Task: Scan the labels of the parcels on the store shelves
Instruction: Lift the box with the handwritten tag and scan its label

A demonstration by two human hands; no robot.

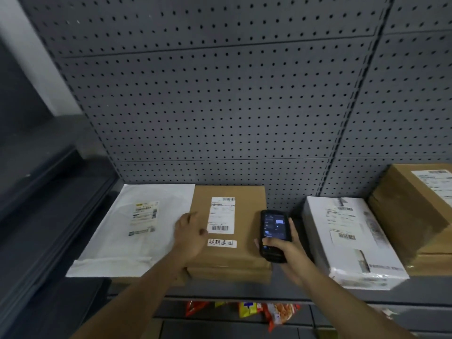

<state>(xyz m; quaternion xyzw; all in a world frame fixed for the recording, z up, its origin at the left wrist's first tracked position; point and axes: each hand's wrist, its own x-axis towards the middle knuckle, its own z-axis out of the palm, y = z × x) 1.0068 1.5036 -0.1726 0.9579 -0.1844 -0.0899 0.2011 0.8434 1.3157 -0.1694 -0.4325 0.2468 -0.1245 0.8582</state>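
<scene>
Head view: grey pegboard backs a shelf [220,293]; left hand [189,232] rests loosely open on brown parcel [247,253]; right hand [285,248] grips scanner [274,228].

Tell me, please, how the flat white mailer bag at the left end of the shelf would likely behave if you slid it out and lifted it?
The white mailer bag looks thin and flat, so it is probably light and floppy. Its smooth surface should slide easily, and its front edge already overhangs the shelf.
</scene>
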